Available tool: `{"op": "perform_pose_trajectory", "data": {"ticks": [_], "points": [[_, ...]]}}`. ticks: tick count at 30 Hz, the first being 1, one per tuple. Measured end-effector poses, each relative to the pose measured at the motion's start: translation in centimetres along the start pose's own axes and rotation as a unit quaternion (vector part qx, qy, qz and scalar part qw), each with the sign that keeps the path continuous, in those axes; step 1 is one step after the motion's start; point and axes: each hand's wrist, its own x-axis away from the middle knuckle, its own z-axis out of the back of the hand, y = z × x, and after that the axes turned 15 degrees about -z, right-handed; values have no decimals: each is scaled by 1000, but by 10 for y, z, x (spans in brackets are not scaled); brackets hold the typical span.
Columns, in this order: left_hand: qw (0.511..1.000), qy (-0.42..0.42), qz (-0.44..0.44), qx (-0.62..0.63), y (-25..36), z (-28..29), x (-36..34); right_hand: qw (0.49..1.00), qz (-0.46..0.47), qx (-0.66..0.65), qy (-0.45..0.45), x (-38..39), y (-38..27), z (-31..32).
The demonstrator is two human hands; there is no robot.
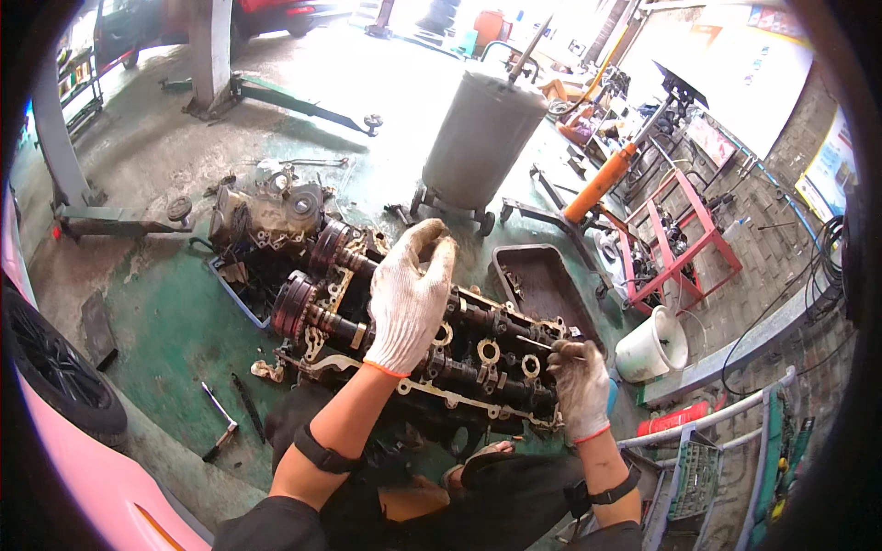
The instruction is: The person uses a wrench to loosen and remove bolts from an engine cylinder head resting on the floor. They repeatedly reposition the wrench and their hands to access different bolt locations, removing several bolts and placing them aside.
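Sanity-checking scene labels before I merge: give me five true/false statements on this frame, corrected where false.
1. The left hand wears a pale knit glove. True.
2. The right hand is bare. False: it wears a soiled glove.
3. A thin light-coloured rod sticks out from the right hand's fingers. True.
4. The white bucket stands to the left of the engine part. False: it stands to the right of it.
5. The grey tank has wheels at its base and stands beyond the engine part. True.
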Motion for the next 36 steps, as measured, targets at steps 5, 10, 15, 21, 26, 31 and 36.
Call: {"op": "perform_pose_trajectory", "data": {"ticks": [5,10,15,21,26,31,36], "points": [[999,-36,4,2,1,2,2,993,-41,-110,5,-7,-5,33],[996,-83,0,-32,-2,-1,2,993,-5,-100,-66,-3,7,31],[995,-95,-8,-35,-1,0,3,989,-15,-120,-80,-9,20,15],[995,-94,-1,-35,-2,3,1,986,-28,-121,-112,-9,31,9],[993,-107,-16,-44,-3,2,2,991,-33,-112,-72,-6,31,9],[994,-97,-27,-31,-4,1,3,990,-97,-100,4,-18,22,21],[994,-101,-32,-37,-3,1,4,991,-106,-70,34,-36,10,27]]}}
